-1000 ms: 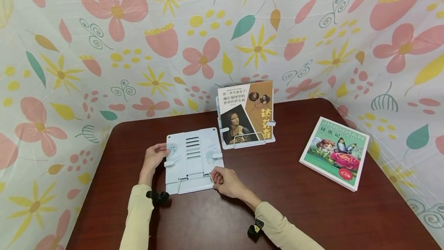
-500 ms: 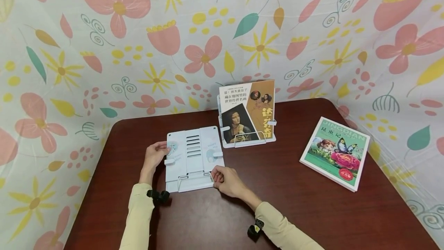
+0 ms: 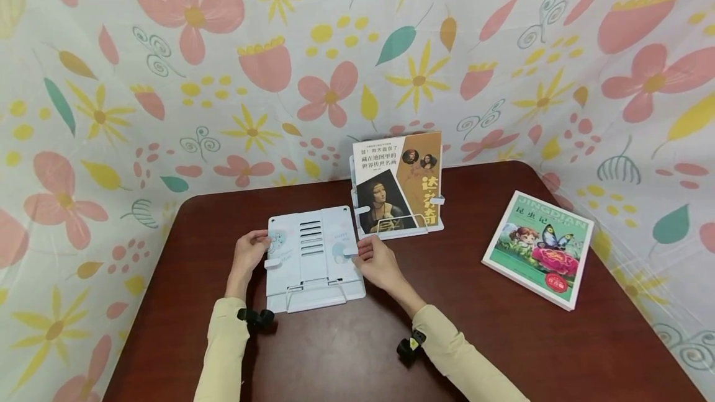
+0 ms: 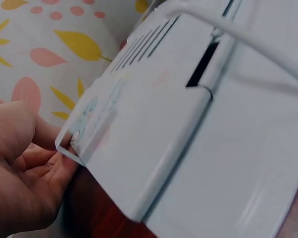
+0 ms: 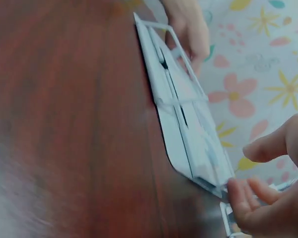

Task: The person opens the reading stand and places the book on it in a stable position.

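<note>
Left hand [image 3: 246, 258]: I pinch the stand's left edge between thumb and fingers, left of the frame's centre.
White book stand [image 3: 310, 265]: it sits low on the dark table [image 3: 447, 303], lower centre-left; I appear to be readying it.
Right clip [image 3: 350, 252]: at the stand's right edge, probably the part in question.
Right hand [image 3: 382, 262]: below centre, my thumb apart from the fingers, fingertips at the edge; the next move likely calls for a firmer hold.
Art book [image 3: 396, 182]: propped centre-right.
Green book [image 3: 542, 247]: flat, far right.
</note>
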### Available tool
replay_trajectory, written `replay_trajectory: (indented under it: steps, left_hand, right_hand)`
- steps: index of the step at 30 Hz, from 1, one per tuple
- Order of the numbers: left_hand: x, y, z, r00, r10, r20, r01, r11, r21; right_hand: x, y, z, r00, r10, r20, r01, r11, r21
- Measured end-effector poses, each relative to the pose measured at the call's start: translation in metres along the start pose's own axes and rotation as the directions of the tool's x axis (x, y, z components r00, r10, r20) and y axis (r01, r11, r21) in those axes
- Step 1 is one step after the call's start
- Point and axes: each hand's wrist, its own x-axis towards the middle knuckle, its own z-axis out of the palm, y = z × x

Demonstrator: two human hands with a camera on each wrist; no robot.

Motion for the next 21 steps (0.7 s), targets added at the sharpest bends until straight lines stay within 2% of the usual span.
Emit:
replay_trajectory:
  steps: [4,7,11,15,21]
  left_hand:
    - [0.000,0.001,0.001,1.000,-0.003,-0.017,0.003,1.000,-0.009]
    - [0.000,0.002,0.000,1.000,-0.004,-0.020,0.003,0.999,-0.043]
    - [-0.002,0.004,-0.004,1.000,-0.006,-0.029,0.003,0.994,-0.109]
    - [-0.005,0.008,-0.010,0.999,0.006,-0.036,-0.011,0.988,-0.156]
    - [-0.019,0.027,-0.023,0.990,0.126,-0.059,-0.136,0.970,-0.203]
  right_hand:
    - [0.010,0.002,0.001,0.994,0.107,0.026,-0.106,0.994,-0.027]
    - [0.014,0.001,0.002,0.990,0.140,0.029,-0.139,0.990,-0.037]
    - [0.016,0.001,0.005,0.991,0.133,0.016,-0.132,0.991,-0.029]
    - [0.019,0.001,0.006,0.993,0.122,0.007,-0.122,0.992,0.025]
    - [0.024,-0.002,0.001,0.997,0.024,-0.077,-0.013,0.991,0.136]
